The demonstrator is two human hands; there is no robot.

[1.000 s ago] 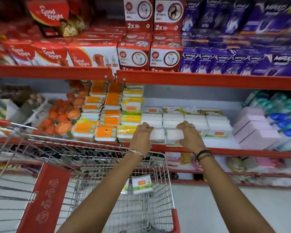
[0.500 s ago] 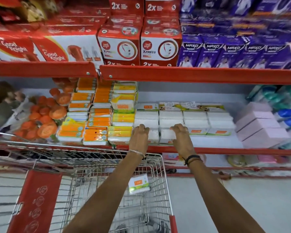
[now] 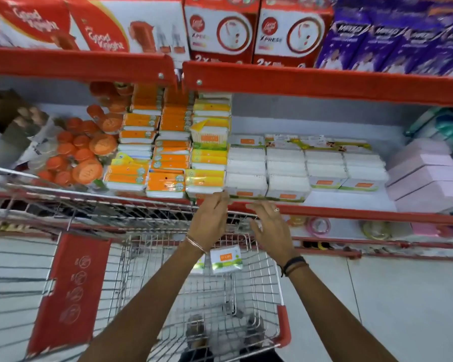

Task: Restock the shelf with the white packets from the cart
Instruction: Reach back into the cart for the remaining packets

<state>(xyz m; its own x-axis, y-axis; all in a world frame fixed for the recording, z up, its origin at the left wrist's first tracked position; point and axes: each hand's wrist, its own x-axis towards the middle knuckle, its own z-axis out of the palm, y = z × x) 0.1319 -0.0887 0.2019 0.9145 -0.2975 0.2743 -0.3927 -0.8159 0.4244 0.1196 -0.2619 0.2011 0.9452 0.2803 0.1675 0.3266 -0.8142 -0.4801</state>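
Your left hand [image 3: 210, 220] and right hand [image 3: 271, 226] were both empty with fingers spread, held close together just near of the red shelf [image 3: 351, 214] edge, over the far end of the cart [image 3: 256, 283]. The white packets [image 3: 285, 169] sat stacked in rows on the shelf, right of the orange packs [image 3: 165, 180]. One packet [image 3: 226, 258] lay in the cart beneath your wrists.

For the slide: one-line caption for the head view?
Both hands empty at the shelf edge, a white packet waiting in the cart.
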